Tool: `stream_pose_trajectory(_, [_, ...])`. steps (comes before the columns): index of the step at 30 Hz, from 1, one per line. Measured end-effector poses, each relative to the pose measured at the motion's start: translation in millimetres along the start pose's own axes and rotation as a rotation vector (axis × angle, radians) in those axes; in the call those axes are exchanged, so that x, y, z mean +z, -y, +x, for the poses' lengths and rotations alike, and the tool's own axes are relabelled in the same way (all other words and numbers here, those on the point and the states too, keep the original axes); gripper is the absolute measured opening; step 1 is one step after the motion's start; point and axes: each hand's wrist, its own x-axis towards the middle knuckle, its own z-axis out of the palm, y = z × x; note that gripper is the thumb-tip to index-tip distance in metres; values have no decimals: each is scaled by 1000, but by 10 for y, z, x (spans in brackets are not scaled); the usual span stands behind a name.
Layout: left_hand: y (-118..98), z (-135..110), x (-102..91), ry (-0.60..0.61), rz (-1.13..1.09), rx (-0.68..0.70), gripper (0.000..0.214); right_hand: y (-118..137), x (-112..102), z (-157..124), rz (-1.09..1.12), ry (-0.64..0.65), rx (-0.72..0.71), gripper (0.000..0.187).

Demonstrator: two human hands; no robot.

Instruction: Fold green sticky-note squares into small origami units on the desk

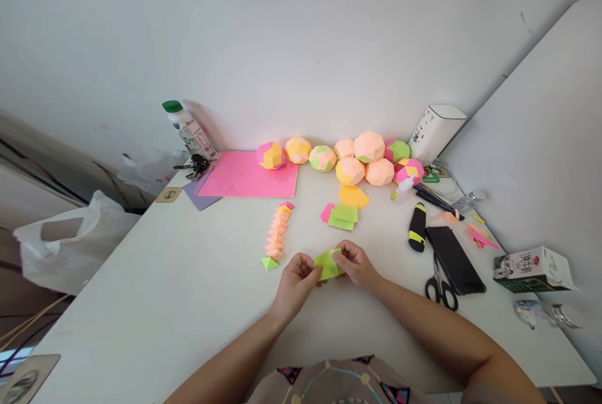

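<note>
A small green sheet of paper (328, 265) is held up between both hands just above the white table. My left hand (300, 278) pinches its left edge between thumb and fingers. At the right edge, my right hand (356, 263) grips it the same way, with the thumb on top. Green paper slips (347, 214) and a pink paper piece (327, 212) lie a little beyond the hands, with orange paper (353, 197) behind them. To the left runs a row of folded paper pieces (277, 234), mostly peach, with a green piece (269, 263) nearest me.
Several faceted paper balls (369, 147) stand along the wall, one on a pink sheet (249, 178). On the right are scissors (441, 288), a phone (455, 260), a utility knife (417, 227), a glue bottle (403, 186) and a carton (536, 269). A bottle (190, 131) stands back left.
</note>
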Motion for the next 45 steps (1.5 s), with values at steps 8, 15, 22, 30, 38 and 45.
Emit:
stream_pose_trajectory(8, [28,-24,-12,39,52,44,44,-11,30,-18,-22,50,31,30])
stream_pose_trajectory(15, [-17,-22,-37,-96,-13,95,32,22,32,-19,-81,86,27,30])
stream_pose_trajectory(22, [48,-41,-35,49,201,173,28,-8,17,-17,-106,96,5,26])
stream_pose_trajectory(30, [51,-35,-69,53,295,296,33,16,22,-21,-115,103,-21,24])
stream_pose_trajectory(38, [64,-19,-67,104,213,249,37,40,8,0,-18,55,-16,26])
stream_pose_trajectory(45, [59,-14,-68,119,298,243,39,32,-5,0,-60,109,-61,22])
